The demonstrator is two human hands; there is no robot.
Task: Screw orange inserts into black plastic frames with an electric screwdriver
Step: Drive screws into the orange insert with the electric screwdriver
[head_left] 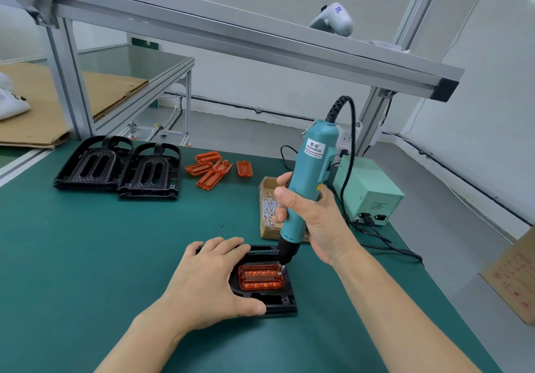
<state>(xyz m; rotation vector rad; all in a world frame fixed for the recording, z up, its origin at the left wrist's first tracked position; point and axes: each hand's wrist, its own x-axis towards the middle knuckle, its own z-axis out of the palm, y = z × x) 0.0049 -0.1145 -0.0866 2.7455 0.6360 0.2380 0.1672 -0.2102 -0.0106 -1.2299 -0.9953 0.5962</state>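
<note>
Right hand (314,222): fingers wrapped round teal electric screwdriver (307,181), bit on upper right corner of translucent orange plastic insert (261,277).
Insert: seated in black plastic frame (278,300) on green tabletop (86,257).
Left hand (211,281): fingers spread flat, pressing frame.

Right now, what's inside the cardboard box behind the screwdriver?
The cardboard box holds loose silver screws. The right hand and screwdriver cover its right part, so the rest is hidden.
</note>
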